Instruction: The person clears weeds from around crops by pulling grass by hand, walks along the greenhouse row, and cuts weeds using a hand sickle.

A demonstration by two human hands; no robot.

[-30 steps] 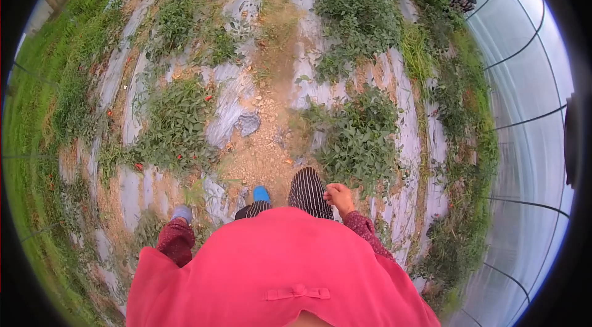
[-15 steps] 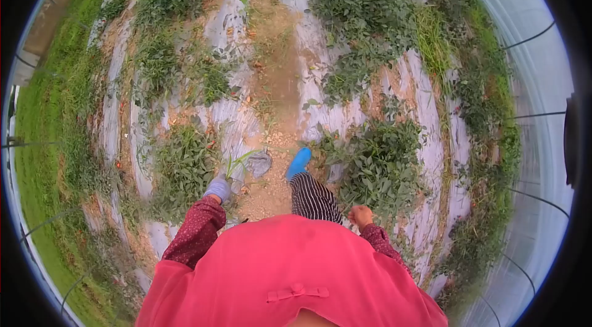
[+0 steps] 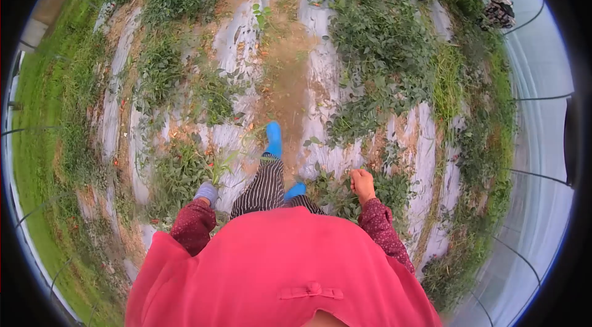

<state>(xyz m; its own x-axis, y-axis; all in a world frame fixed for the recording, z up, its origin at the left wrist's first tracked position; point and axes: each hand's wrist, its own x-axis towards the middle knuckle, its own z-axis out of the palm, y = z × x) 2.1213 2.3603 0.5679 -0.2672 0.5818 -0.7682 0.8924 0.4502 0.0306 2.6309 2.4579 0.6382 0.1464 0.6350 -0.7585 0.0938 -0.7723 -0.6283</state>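
Note:
My left hand (image 3: 206, 193), in a pale purple-grey glove, is at the lower left, low beside my striped trouser leg. Its fingers are closed around a green leafy plant (image 3: 220, 168) with long, narrow leaves, which rises from the hand and is slightly blurred. Leafy green plants (image 3: 176, 173) grow just beyond that hand. My bare right hand (image 3: 362, 184) is held out at the right in a loose fist, above another leafy plant (image 3: 394, 194). Whether anything lies inside that fist is hidden.
A bare dirt path (image 3: 287, 74) runs ahead between strips of grey plastic sheeting (image 3: 317, 37). My blue boots (image 3: 274, 139) are on it. Dense plants (image 3: 379, 43) line the right, beside a clear plastic tunnel wall (image 3: 542, 136). A patterned bundle (image 3: 497, 7) sits at the far right.
I have stepped forward: one blue boot is now ahead on the left and the other trails. My right hand has swung forward and up, while the left has dropped back slightly with the plant.

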